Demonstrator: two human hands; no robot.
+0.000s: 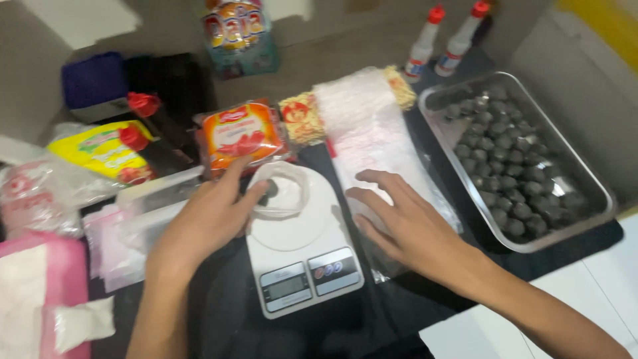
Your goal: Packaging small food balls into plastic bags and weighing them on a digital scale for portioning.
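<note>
A white kitchen scale [300, 256] stands on the dark counter in front of me, with a small clear plastic bag [287, 191] resting on its platform. My left hand [211, 216] is at the scale's left edge, thumb and fingers pinching the bag's rim, with a dark ball between them. My right hand [407, 226] lies flat with fingers spread on a stack of clear plastic bags [372, 133] just right of the scale. A metal tray [585, 174] at the right holds several dark grey round balls [512, 169].
An orange snack packet [242, 136] and a yellow packet [100, 149] lie behind the scale. Two red-capped dark bottles [156, 136] sit at left, two white squeeze bottles [442, 40] at the back. Pink and white bags [46, 292] fill the near left.
</note>
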